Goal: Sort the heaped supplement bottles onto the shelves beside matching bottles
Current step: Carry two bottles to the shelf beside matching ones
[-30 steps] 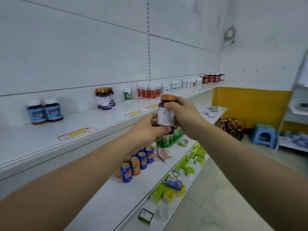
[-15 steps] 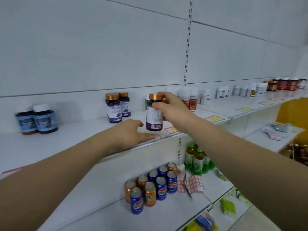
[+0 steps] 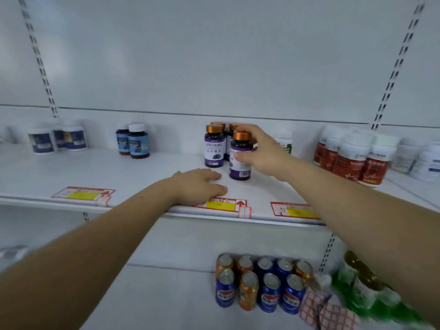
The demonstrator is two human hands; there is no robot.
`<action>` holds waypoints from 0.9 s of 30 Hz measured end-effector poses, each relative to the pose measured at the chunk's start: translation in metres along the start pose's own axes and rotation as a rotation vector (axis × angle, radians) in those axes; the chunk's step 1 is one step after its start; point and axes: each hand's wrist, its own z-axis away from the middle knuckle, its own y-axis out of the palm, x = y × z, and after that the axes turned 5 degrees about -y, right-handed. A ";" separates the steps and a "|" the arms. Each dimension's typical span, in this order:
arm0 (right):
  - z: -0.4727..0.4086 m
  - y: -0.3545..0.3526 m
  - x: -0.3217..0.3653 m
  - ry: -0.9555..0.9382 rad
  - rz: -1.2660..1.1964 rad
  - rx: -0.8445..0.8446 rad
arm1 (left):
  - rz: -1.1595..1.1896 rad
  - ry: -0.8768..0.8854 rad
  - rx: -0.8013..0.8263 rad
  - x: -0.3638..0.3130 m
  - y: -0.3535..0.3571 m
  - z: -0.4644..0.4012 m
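My right hand (image 3: pixel 264 153) grips a dark bottle with a purple label and copper cap (image 3: pixel 240 158), which stands upright on the white upper shelf (image 3: pixel 147 172). It stands just right of and in front of matching purple-label bottles (image 3: pixel 214 148); some of that group is hidden behind it. My left hand (image 3: pixel 201 186) rests flat on the shelf near its front edge, fingers straight, holding nothing, a little left of the bottle.
On the same shelf stand blue-label bottles (image 3: pixel 135 141), white-capped dark-blue bottles (image 3: pixel 57 139) at far left, and red-label white bottles (image 3: pixel 354 158) at right. Price tags (image 3: pixel 221 204) line the shelf edge. Below stand soda cans (image 3: pixel 262 284) and green drink bottles (image 3: pixel 371 291).
My right hand carried the purple-label bottle from mid-air onto the upper shelf beside the matching bottles. My left hand let go of it and came to rest flat on the shelf.
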 end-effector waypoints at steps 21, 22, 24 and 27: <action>-0.027 0.008 -0.019 -0.075 0.305 -0.026 | 0.126 -0.024 -0.005 0.007 0.001 -0.007; -0.028 0.009 -0.019 -0.078 0.318 -0.027 | 0.128 -0.024 -0.013 0.007 0.000 -0.006; -0.029 0.010 -0.019 -0.074 0.342 -0.018 | 0.147 -0.030 -0.023 0.006 -0.001 -0.005; -0.028 0.007 -0.016 -0.061 0.369 0.008 | 0.174 -0.036 -0.034 0.003 -0.004 0.000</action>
